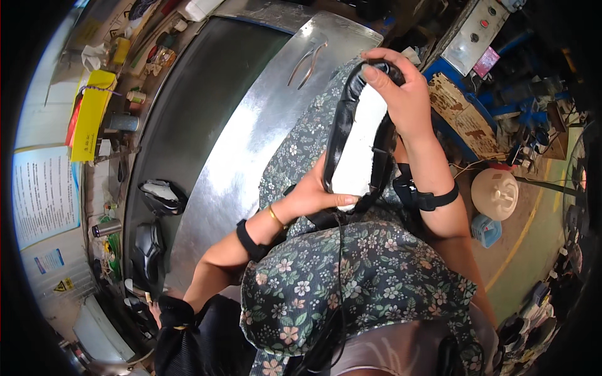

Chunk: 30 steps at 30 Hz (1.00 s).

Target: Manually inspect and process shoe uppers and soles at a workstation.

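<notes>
Between my two hands is a black shoe upper point(341, 128), its underside turned up to show a long white insole board point(360, 138). My left hand point(316, 191) grips the lower end, thumb lying across the white board's edge. At the upper end my right hand point(401, 91) is wrapped round the tip, thumb pressing on the black material folded over the board. The shoe is tilted, held above my flowered apron. A pair of pliers point(307, 64) lies on the metal table point(232, 131) beyond my left hand, touched by neither hand.
A dark conveyor belt point(188, 94) runs along the left, with black shoe uppers point(162, 197) on it. Another person's dark sleeve point(188, 338) is at lower left. Right stand a machine with a control box point(473, 37), a beige jug point(495, 193) and a blue container point(486, 230).
</notes>
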Available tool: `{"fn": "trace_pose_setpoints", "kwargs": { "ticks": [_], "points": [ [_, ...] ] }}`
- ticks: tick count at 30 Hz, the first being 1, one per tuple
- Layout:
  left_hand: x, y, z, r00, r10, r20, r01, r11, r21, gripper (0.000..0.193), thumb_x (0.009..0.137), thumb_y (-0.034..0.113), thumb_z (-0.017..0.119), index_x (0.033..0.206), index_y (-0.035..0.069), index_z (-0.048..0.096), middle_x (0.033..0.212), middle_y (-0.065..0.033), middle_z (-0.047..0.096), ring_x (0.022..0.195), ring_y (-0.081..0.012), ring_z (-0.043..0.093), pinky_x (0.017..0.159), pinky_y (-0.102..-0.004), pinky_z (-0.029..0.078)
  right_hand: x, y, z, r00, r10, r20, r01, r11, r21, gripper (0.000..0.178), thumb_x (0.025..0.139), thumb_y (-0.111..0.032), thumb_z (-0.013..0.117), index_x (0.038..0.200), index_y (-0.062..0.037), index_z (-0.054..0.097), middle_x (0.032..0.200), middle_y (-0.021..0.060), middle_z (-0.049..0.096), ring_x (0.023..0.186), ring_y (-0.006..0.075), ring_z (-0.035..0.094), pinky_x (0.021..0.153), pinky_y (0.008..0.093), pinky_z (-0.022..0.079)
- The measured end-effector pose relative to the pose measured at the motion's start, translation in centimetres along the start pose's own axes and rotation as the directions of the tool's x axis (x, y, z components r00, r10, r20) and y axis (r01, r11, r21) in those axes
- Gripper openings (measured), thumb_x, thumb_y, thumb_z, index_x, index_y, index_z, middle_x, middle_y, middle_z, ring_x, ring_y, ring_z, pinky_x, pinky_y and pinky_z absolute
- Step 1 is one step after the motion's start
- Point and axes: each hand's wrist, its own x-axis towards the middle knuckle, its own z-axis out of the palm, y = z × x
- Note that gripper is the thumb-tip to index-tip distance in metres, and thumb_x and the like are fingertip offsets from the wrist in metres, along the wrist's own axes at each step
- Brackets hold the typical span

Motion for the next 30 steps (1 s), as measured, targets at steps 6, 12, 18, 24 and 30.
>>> {"fn": "trace_pose_setpoints", "kwargs": {
  "ticks": [6,12,18,24,30],
  "points": [
    [-5.1,4.9,-4.0,0.971,-0.086,-0.224,0.067,0.993,-0.093,0.082,0.066,0.021,0.081,0.133,-0.007,0.042,0.119,-0.0138,0.060,0.110,-0.0202,0.056,0.098,-0.0324,0.042,4.7,1.0,4.0,0.922,0.147,0.359,-0.279,0.895,0.349,0.053,0.098,-0.050,0.047,0.118,-0.0034,0.060,0.115,0.0049,0.060,0.110,0.0110,0.050,0.096,0.0265,0.037],
    [-9.5,4.2,-4.8,0.831,-0.309,-0.463,0.203,0.943,-0.265,0.071,0.073,0.014,0.076,0.133,-0.006,0.044,0.119,-0.0128,0.060,0.110,-0.0206,0.057,0.097,-0.0322,0.044,11.3,10.1,12.3,0.723,0.573,0.387,0.133,0.434,-0.891,0.069,0.090,-0.059,0.048,0.123,0.0002,0.059,0.125,0.0156,0.060,0.119,0.0300,0.055,0.099,0.0422,0.044],
    [-9.5,1.5,-4.5,0.826,-0.298,-0.478,0.149,0.934,-0.325,0.074,0.072,0.007,0.076,0.137,-0.001,0.040,0.123,-0.0075,0.056,0.113,-0.0175,0.052,0.100,-0.0311,0.040,11.1,16.5,15.2,0.718,0.678,0.158,0.172,0.048,-0.984,0.059,0.087,-0.048,0.055,0.127,-0.0049,0.060,0.141,0.0124,0.046,0.130,0.0338,0.041,0.101,0.0419,0.043],
    [-8.3,2.3,-5.3,0.843,-0.295,-0.450,0.076,0.893,-0.443,0.074,0.073,0.009,0.074,0.137,0.000,0.039,0.123,-0.0082,0.057,0.113,-0.0177,0.054,0.099,-0.0310,0.041,12.4,16.2,13.1,0.754,0.639,-0.155,-0.302,0.127,-0.945,0.078,0.070,-0.033,0.070,0.139,-0.0056,0.044,0.135,0.0193,0.047,0.124,0.0325,0.048,0.100,0.0378,0.043],
    [-8.4,1.3,-6.5,0.853,-0.265,-0.450,0.053,0.901,-0.430,0.078,0.073,0.003,0.074,0.142,0.003,0.036,0.124,-0.0072,0.055,0.113,-0.0166,0.053,0.098,-0.0312,0.043,11.7,15.3,13.4,0.746,0.651,-0.140,-0.251,0.080,-0.965,0.097,0.068,-0.022,0.078,0.146,-0.0098,0.021,0.146,0.0180,0.026,0.125,0.0365,0.046,0.099,0.0412,0.046]
  ]
}}
